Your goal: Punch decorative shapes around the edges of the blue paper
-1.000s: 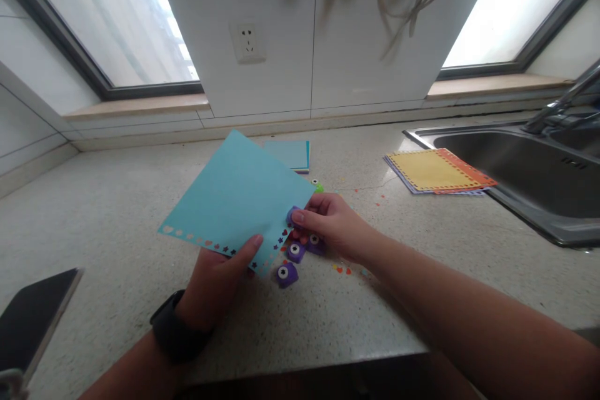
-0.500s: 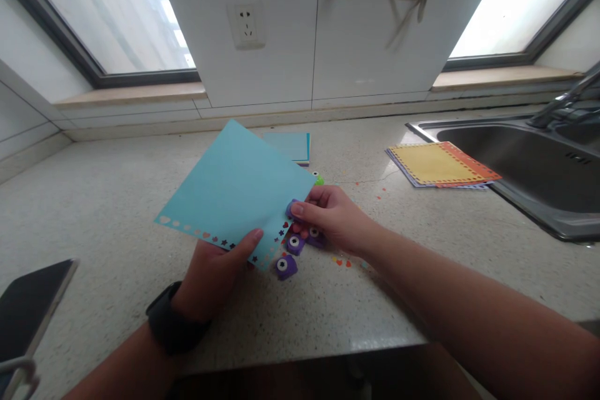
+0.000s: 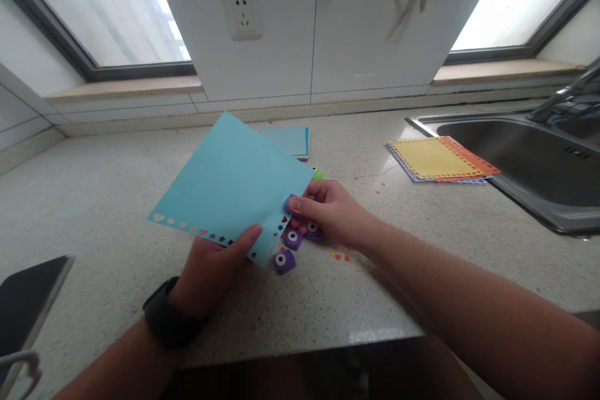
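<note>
A light blue sheet of paper [image 3: 229, 175] is tilted above the counter, with small shapes punched along its lower left and lower right edges. My left hand [image 3: 222, 262] grips its bottom edge, thumb on top and fingers hidden underneath. My right hand [image 3: 330, 209] is closed on a purple craft punch [image 3: 289, 204] at the sheet's right edge, the thumb pressing on it. Just below lie two more purple punches, one [image 3: 294, 238] nearer the paper and another [image 3: 284, 261] closer to me. A further purple punch [image 3: 314, 231] sits under my right hand. Behind it shows a green punch [image 3: 317, 174].
Behind the sheet lies a stack of blue paper [image 3: 290, 140]. Yellow and orange punched sheets [image 3: 435, 159] rest beside the steel sink [image 3: 515, 156] at right. Paper bits [image 3: 342, 257] are scattered on the counter [image 3: 337, 306]. A dark flat device [image 3: 30, 300] is at left.
The whole view has shifted slightly, so things appear a little higher. Both hands keep their holds on the sheet and the purple punch, with no other clear movement.
</note>
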`<state>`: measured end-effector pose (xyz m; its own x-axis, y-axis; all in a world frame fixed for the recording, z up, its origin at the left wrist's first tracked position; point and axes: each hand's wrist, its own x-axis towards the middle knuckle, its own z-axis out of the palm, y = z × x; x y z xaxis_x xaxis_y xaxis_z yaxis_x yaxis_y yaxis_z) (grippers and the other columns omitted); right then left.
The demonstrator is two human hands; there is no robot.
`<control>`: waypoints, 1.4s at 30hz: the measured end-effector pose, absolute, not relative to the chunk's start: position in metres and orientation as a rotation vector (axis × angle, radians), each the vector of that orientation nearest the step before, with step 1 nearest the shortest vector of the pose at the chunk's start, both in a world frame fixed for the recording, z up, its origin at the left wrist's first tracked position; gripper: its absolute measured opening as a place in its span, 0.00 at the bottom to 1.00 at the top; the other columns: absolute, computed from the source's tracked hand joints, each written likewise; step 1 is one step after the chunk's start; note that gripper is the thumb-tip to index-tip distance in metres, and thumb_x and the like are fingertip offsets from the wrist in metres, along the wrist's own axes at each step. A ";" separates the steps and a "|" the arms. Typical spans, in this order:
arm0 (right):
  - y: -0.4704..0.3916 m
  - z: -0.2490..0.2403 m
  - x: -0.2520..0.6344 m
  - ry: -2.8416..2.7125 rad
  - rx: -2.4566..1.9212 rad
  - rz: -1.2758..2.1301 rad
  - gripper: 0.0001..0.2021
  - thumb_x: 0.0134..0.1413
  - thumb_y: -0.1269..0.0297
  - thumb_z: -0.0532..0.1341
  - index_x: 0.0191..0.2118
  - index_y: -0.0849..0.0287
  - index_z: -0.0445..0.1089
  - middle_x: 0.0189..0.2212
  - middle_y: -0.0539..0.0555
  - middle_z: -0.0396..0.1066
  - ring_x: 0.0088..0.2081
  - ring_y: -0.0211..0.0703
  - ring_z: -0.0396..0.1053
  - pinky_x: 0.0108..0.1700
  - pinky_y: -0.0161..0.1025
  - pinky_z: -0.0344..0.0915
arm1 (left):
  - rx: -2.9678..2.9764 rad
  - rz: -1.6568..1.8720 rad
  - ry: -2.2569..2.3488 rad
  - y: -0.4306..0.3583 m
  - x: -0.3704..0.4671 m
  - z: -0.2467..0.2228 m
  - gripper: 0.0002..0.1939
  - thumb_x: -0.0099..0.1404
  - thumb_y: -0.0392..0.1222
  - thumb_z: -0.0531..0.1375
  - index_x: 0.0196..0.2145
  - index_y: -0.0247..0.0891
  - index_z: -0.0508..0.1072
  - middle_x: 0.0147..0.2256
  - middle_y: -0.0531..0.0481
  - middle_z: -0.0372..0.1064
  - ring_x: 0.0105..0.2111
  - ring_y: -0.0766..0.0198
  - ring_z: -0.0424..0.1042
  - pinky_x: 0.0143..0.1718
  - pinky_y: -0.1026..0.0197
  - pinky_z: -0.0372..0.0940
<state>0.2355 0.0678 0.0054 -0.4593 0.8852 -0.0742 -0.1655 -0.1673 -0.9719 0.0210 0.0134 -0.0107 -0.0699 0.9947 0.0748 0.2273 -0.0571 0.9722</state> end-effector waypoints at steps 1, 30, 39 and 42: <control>0.068 0.005 0.235 -1.313 -0.884 1.733 0.21 0.45 0.49 0.75 0.29 0.63 0.71 0.22 0.52 0.74 0.22 0.33 0.69 0.25 0.33 0.65 | 1.386 1.200 1.406 0.013 0.021 -0.011 0.20 0.62 0.49 0.68 0.49 0.38 0.79 0.48 0.43 0.80 0.53 0.47 0.76 0.60 0.47 0.66; 0.069 0.001 0.235 -1.308 -0.836 1.721 0.17 0.53 0.53 0.71 0.28 0.61 0.71 0.21 0.49 0.72 0.22 0.32 0.67 0.24 0.30 0.62 | 1.339 1.211 1.416 0.012 0.027 -0.004 0.21 0.62 0.52 0.66 0.49 0.37 0.78 0.42 0.45 0.82 0.42 0.50 0.80 0.39 0.54 0.77; 0.069 0.000 0.235 -1.318 -0.825 1.717 0.17 0.52 0.53 0.71 0.28 0.61 0.71 0.22 0.50 0.72 0.23 0.33 0.67 0.24 0.31 0.63 | 1.345 1.179 1.425 0.012 0.027 -0.004 0.17 0.63 0.52 0.65 0.44 0.38 0.79 0.42 0.45 0.82 0.39 0.52 0.80 0.37 0.54 0.77; 0.069 0.001 0.236 -1.321 -0.832 1.716 0.17 0.52 0.53 0.71 0.28 0.61 0.71 0.22 0.50 0.72 0.22 0.33 0.67 0.24 0.31 0.63 | 1.369 1.194 1.424 0.013 0.027 -0.004 0.17 0.63 0.51 0.64 0.45 0.39 0.78 0.44 0.45 0.81 0.41 0.51 0.80 0.41 0.53 0.77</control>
